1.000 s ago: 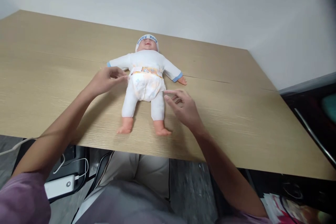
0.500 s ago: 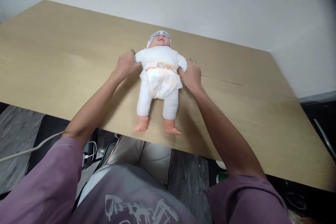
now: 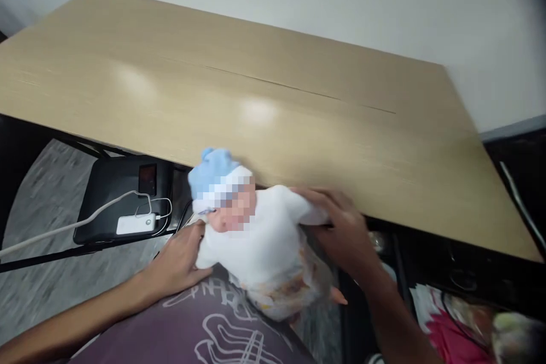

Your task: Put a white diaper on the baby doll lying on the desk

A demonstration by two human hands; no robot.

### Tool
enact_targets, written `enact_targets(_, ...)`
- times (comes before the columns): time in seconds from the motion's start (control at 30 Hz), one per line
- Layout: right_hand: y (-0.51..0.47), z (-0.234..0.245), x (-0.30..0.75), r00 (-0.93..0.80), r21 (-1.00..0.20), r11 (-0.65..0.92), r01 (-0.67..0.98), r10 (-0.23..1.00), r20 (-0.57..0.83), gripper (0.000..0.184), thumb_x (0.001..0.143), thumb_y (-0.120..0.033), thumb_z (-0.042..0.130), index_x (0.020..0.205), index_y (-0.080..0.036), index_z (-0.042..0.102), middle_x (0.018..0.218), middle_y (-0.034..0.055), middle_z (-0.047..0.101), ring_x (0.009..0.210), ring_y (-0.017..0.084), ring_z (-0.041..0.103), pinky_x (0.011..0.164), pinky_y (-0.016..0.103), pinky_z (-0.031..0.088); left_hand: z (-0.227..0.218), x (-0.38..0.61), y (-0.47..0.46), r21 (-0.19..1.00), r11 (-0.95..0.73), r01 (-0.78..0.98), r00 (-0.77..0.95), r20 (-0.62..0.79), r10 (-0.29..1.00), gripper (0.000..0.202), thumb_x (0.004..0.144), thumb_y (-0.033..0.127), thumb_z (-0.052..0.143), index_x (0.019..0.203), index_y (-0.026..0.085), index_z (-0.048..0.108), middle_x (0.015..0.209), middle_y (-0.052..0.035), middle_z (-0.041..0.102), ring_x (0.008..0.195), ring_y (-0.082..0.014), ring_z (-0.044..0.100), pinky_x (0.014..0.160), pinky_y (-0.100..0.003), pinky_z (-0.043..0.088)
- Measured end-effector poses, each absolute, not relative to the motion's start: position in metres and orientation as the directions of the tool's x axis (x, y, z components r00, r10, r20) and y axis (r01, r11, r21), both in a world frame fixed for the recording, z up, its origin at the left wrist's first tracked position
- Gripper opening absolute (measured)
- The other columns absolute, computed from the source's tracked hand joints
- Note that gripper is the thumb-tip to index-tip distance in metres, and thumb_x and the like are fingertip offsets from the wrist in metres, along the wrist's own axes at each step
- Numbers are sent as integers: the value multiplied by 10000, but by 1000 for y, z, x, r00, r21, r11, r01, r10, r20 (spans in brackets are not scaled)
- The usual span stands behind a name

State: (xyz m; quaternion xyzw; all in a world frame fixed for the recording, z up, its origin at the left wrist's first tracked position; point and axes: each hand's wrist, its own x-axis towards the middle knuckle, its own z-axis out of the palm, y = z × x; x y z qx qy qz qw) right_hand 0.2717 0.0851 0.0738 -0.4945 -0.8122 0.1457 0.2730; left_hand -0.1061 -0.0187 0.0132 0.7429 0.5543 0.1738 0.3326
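Note:
A baby doll in a white body suit, a diaper and a light blue cap is held up against my shirt, past the table's near edge. It is tilted, its head towards the left. My left hand is closed around one of its white arms. My right hand grips the other arm, the fingers blurred by motion. Most of the doll's legs are hidden; one pinkish foot shows below my right wrist.
The wooden table has a long crack across it and stands against a pale wall. On a black chair at the left lie a white power bank with cables and a dark phone-like device. Pink cloth shows at lower right.
The doll has been lifted from the tabletop and brought towards my body, both hands still on its arms. Its head has swung to the left, and my view has shifted.

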Motion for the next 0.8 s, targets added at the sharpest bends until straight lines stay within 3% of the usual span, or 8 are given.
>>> enact_targets(0.13, 62, 31, 245, -407, -596, 419, 685, 899, 163, 569, 973, -183, 669, 1505, -374, 731, 1355, 69, 804, 1238, 346, 759, 1066, 542, 619, -22, -117, -54, 678, -43, 734, 244, -203, 948, 441, 887, 407, 781, 1215, 324, 497, 1112, -84, 784, 987, -413, 818, 760, -497, 614)
enact_targets(0.27, 81, -28, 227, -362, -674, 304, 674, 930, 57, 584, 944, -143, 654, 1497, -303, 754, 1402, 82, 799, 1310, 323, 739, 1173, 506, 589, -48, -119, -52, 671, 68, 739, 183, -296, 937, 426, 924, 425, 745, 1211, 296, 457, 1054, -57, 775, 924, -363, 805, 772, -460, 601)
enact_targets(0.37, 86, -73, 228, -346, -737, 227, 637, 938, -10, 423, 974, -225, 715, 1382, -266, 819, 1455, 112, 795, 1412, 321, 706, 1287, 516, 523, -60, -127, -48, 613, 48, 789, 196, -325, 925, 460, 1011, 552, 696, 1279, 231, 503, 1094, -105, 793, 966, -359, 805, 807, -450, 594)
enact_targets(0.47, 66, -100, 243, -305, -811, 107, 575, 948, -91, 319, 1048, -394, 721, 1312, -264, 842, 1439, 104, 818, 1423, 310, 721, 1305, 533, 513, -56, -133, -46, 412, -137, 901, 235, -196, 952, 641, 1047, 706, 671, 1373, 160, 600, 1209, -193, 798, 1109, -432, 778, 913, -524, 580)
enact_targets(0.57, 34, -101, 258, -292, -861, -23, 509, 936, -198, 378, 1083, -503, 697, 1331, -259, 846, 1363, 110, 857, 1287, 326, 801, 1165, 498, 614, -34, -121, -35, 243, -321, 915, 322, 36, 946, 766, 1066, 748, 661, 1514, 129, 602, 1473, -268, 717, 1313, -495, 681, 1012, -587, 532)
enact_targets(0.67, 15, -90, 261, -263, -873, 2, 488, 954, -145, 347, 1059, -506, 743, 1289, -278, 867, 1294, 94, 872, 1207, 337, 819, 1074, 464, 640, -14, -89, -4, 350, -525, 776, 523, 109, 845, 655, 1146, 613, 628, 1617, 167, 539, 1560, -217, 681, 1388, -424, 632, 1077, -544, 503)
enact_targets(0.8, 23, -94, 257, -242, -853, 113, 509, 970, -16, 242, 1093, -430, 695, 1073, -262, 868, 1084, 68, 874, 1037, 278, 817, 990, 410, 615, -18, -40, 48, 565, -689, 453, 811, 60, 582, 412, 1199, 487, 575, 1513, 231, 652, 1382, -126, 745, 1222, -313, 652, 1053, -463, 491)
